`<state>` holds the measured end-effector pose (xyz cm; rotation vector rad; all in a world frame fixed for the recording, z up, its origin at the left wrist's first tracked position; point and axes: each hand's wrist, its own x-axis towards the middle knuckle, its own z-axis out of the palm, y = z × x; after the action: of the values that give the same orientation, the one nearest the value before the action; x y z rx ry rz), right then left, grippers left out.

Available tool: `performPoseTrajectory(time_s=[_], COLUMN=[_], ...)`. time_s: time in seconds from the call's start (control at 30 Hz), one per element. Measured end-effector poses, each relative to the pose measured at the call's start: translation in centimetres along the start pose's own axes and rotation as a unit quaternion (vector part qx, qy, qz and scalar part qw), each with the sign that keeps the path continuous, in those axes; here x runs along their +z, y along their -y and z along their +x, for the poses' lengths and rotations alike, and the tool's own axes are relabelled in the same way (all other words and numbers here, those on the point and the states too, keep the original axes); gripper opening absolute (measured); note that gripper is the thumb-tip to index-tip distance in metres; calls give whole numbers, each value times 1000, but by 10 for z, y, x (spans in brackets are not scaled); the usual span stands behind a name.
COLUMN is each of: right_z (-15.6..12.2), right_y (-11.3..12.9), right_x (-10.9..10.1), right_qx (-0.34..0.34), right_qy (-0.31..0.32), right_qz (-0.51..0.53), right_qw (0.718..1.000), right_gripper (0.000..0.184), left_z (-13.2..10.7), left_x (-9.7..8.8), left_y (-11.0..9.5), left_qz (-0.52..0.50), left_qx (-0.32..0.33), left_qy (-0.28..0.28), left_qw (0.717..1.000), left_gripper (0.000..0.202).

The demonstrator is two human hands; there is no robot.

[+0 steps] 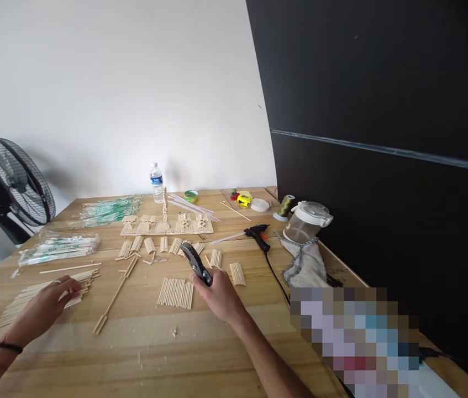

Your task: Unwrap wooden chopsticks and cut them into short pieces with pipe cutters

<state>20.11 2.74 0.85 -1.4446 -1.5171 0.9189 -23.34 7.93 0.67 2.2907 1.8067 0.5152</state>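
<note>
My right hand point(219, 297) is closed round the handles of a black cutting plier point(195, 262), its jaws pointing up and away over the wooden table point(200, 354). Just left of it lies a row of short cut sticks point(175, 292). My left hand point(47, 304) rests on a loose pile of long wooden sticks point(30, 301) at the left, fingers curled onto them. Farther back lies a flat panel built of sticks point(166, 225) with an upright stick post, and several small stick bundles point(151, 245) sit in front of it.
Packs of wrapped chopsticks point(57, 247) lie at the left. A water bottle point(157, 182), tape roll point(191, 196), glue gun point(258, 233) with its cord, thread spool point(286, 205), plastic jug point(306, 221) and cloth point(304, 265) stand at the back right. A fan point(12, 182) is beyond the left edge, a black wall on the right.
</note>
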Motion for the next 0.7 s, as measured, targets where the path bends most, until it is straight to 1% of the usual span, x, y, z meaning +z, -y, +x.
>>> performPoseTrajectory(time_s=[0.13,0.23,0.33,0.43,0.6,0.67,0.7], right_z=[0,0,0,0,0,1,1], right_y=[0,1,2,3,2,1,1], right_x=[0,-1,-2,-2,-2,-2,-3], right_qx=[-8,-10,-14,-16,-20,-30,-35], right_qy=[-3,-2,0,0,-7,-12,-14], right_qz=[-8,-8,-2,-2,-2,5,10], right_qw=[1000,1000,1000,1000,1000,999,999], right_gripper=[41,42,41,41,40,39,39], left_z=[-1,-1,0,2,4,5,6], left_x=[-2,-7,-10,-8,-1,-4,-7], left_y=[-6,-12,-15,-15,-7,-10,-15], left_qz=[7,22,54,73,55,43,34], left_qx=[2,8,-8,-8,32,33,27], left_qy=[-15,-15,-25,-17,-3,-8,-15], left_qw=[1000,1000,998,997,998,998,999], left_gripper=[19,17,16,19,22,21,20])
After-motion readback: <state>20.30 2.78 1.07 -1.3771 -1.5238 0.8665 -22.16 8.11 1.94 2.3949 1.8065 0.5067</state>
